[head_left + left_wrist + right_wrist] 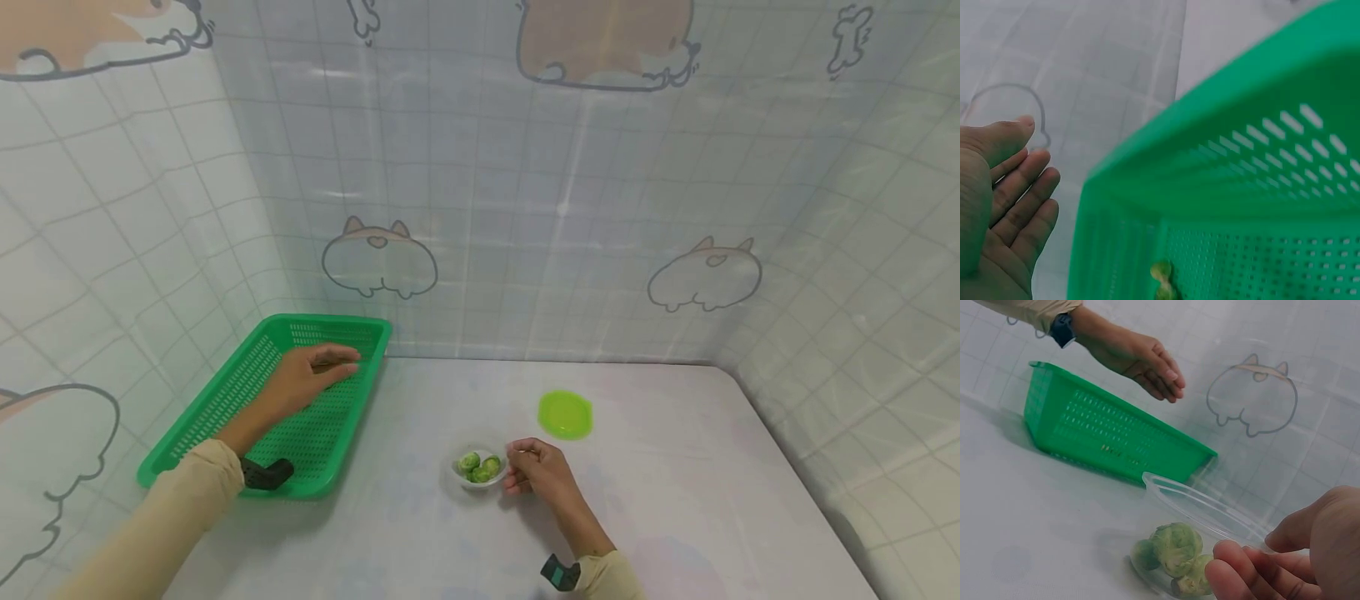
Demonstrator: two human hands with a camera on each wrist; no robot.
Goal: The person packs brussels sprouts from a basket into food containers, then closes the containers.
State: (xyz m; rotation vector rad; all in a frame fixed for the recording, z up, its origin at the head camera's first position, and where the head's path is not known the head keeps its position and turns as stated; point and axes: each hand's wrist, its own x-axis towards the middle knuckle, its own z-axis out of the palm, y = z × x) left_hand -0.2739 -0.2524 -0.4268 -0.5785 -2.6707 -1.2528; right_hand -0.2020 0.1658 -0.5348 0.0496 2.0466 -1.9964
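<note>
My left hand (303, 379) is over the green plastic basket (360, 400), fingers loosely extended and nothing in them. In the left wrist view, two small Brussels sprouts (1161, 270) lie on the basket's floor. A clear round plastic tub (480, 487) stands on the table with several Brussels sprouts (1177, 549) inside. At its right side, my right hand (542, 471) pinches the rim, thumb on top and curled fingers against the outer wall.
A bright green round lid (566, 415) lies on the white table (675, 467), behind my right hand. Tiled sheeting with cartoon dogs (380, 258) encloses the back and both sides. The basket stands close to the left sheeting.
</note>
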